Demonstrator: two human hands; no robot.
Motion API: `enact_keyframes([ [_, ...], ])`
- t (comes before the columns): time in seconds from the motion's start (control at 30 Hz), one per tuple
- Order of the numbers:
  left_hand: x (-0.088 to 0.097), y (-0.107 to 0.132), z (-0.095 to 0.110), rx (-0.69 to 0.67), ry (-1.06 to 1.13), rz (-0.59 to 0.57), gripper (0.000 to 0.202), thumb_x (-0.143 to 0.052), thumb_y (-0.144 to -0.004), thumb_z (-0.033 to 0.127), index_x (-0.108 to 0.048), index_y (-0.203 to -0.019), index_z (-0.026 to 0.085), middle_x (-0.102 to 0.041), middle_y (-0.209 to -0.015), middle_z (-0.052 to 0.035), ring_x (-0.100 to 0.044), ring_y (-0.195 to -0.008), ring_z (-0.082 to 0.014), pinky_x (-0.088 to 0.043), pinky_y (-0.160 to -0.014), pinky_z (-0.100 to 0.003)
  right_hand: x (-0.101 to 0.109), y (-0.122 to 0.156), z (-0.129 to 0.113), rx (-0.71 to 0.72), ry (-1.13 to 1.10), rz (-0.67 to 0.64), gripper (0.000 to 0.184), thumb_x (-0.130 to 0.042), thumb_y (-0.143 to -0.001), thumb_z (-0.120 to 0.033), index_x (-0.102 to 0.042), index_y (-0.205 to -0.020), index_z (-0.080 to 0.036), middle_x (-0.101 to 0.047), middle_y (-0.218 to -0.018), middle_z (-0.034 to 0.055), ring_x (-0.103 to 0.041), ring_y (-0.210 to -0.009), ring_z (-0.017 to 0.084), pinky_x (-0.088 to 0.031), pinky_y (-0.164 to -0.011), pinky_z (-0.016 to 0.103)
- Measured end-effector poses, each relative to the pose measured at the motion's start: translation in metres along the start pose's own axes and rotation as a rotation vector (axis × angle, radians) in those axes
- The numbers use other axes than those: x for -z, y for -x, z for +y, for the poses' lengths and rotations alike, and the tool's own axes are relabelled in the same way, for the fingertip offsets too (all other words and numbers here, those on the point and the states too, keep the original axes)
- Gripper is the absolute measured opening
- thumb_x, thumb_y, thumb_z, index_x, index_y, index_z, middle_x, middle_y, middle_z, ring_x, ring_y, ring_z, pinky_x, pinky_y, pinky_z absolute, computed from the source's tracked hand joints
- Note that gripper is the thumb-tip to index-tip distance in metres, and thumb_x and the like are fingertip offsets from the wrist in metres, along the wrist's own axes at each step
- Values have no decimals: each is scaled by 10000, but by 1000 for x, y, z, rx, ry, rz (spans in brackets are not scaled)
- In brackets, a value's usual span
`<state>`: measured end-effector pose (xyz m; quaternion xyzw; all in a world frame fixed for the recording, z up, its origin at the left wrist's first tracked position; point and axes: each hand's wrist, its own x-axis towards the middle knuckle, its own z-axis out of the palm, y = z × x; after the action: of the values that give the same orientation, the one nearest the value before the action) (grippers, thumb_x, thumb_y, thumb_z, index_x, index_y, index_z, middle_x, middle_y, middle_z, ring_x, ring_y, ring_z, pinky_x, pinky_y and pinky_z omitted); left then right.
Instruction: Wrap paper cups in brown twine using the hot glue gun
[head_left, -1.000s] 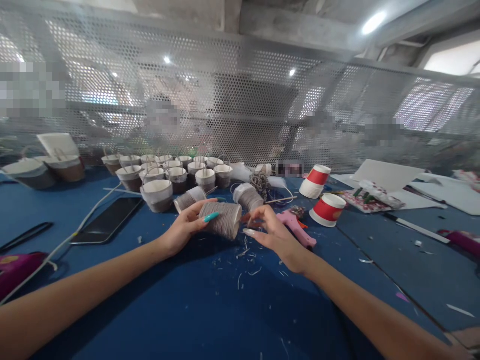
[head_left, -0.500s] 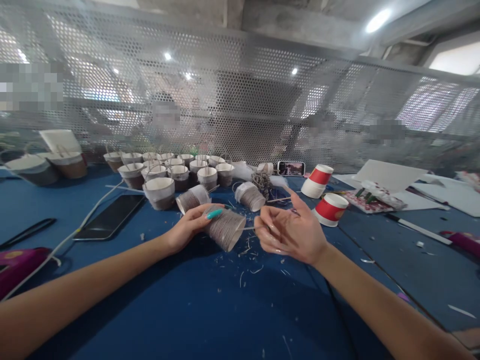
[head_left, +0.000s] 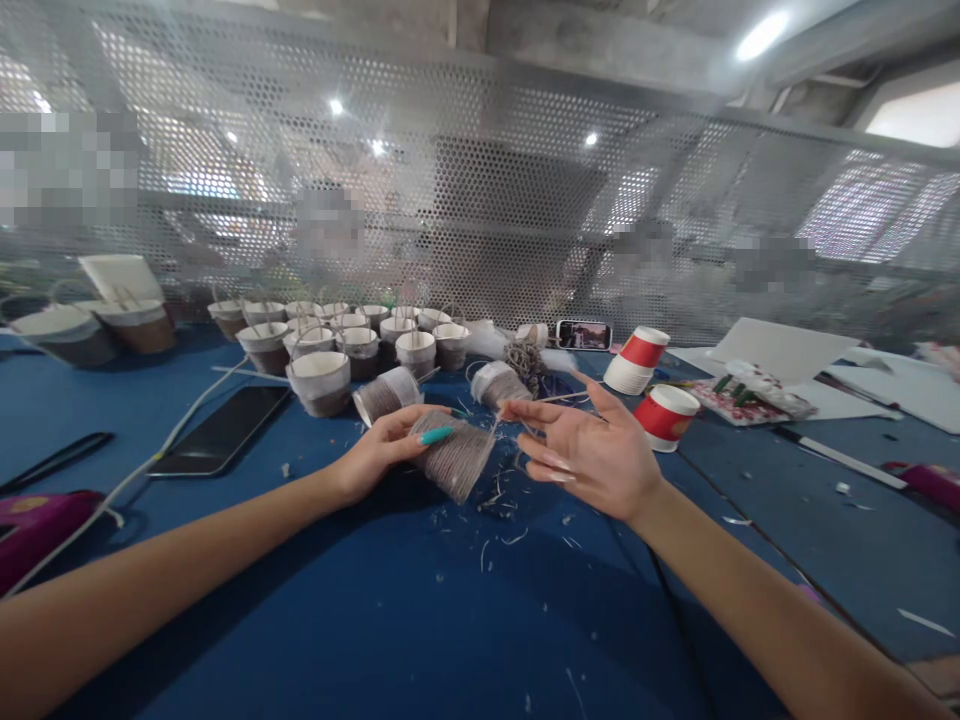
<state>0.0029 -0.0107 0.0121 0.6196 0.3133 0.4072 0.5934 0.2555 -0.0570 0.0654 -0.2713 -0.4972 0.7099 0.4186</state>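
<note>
My left hand [head_left: 381, 448] grips a paper cup wrapped in grey twine [head_left: 455, 458], holding it on its side just above the blue table [head_left: 420, 610]. My right hand [head_left: 592, 448] is right of the cup, palm up with fingers spread, its fingertips touching a thin strand of twine [head_left: 501, 420] at the cup's rim. Two more twine-wrapped cups [head_left: 384, 393] [head_left: 496, 383] lie just behind. A tangle of loose twine [head_left: 523, 359] sits beyond them.
Several finished twine cups with handles [head_left: 341, 342] stand at the back. A phone [head_left: 219, 430] with a white cable lies left. Red and white paper cups [head_left: 666, 415] [head_left: 634, 359], a second phone [head_left: 583, 334], white sheets [head_left: 780, 352] and a perforated metal screen [head_left: 480, 200] fill the right and rear. Twine scraps litter the table.
My right hand has turned palm up, lifted from the table and opened its fingers. The pink glue gun near it is now hidden. My left hand tilted the cup slightly.
</note>
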Motion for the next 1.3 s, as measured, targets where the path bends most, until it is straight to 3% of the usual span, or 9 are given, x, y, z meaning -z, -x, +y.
enact_keyframes([
  [0.4,-1,1,1,-12,61,-12,557,-783,-625,418,-652,-1129,219,-680,-1123,-77,-599,-1029,-285,-466,-843,-355,1,-1,1,-56,-112,-17,654,-252,-879,-595,-628,-1117,-116,-527,-1298,160,-260,-508,93,-341,-471,249],
  [0.8,2,2,0,-62,87,-70,564,-767,-656,315,-610,-1185,199,-652,-1197,-95,-593,-1075,-290,-462,-881,-362,10,-4,4,-112,-454,-115,625,-264,-919,-534,-553,-1187,-48,-602,-1109,145,-313,-513,97,-398,-482,243],
  [1.03,1,1,-2,-88,130,-72,540,-776,-647,234,-617,-1163,212,-659,-1177,-88,-616,-1042,-269,-482,-864,-361,10,-4,4,-125,-479,-110,625,-277,-917,-514,-537,-1199,-20,-607,-1098,153,-300,-504,88,-399,-480,235],
  [1.3,1,2,-1,-116,75,-67,535,-782,-646,266,-612,-1150,212,-659,-1161,-88,-615,-1028,-273,-485,-850,-359,14,-6,5,-123,-482,-124,596,-365,-887,-508,-546,-1199,-34,-616,-1076,130,-306,-510,83,-392,-479,219],
])
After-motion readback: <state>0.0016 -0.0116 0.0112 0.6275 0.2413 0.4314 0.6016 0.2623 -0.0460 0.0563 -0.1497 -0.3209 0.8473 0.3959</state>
